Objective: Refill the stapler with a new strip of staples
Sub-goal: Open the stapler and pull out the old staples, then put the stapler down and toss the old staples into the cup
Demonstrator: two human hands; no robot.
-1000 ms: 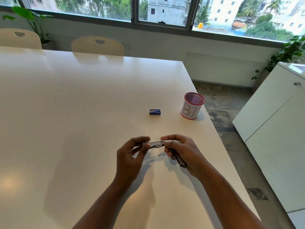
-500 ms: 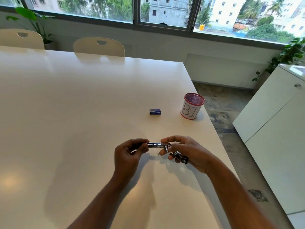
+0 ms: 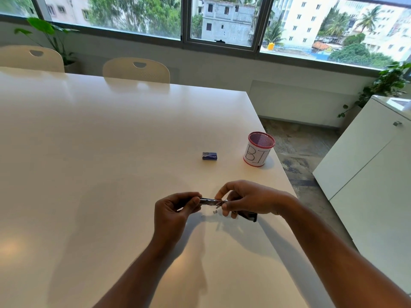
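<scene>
White table [image 3: 111,152] by a window; stapler [image 3: 211,201] held just above it, opened out, left hand [image 3: 175,210] pinching one end, right hand [image 3: 246,200] gripping the other; blue box [image 3: 209,156] and cup [image 3: 259,148] well beyond.

Stapler [image 3: 211,202] open, level, held above table.

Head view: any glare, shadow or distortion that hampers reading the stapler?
Head view: daylight from the windows throws soft arm shadows onto the glossy table; wide-angle bending at the edges; the stapler is small, half hidden between both hands.
</scene>
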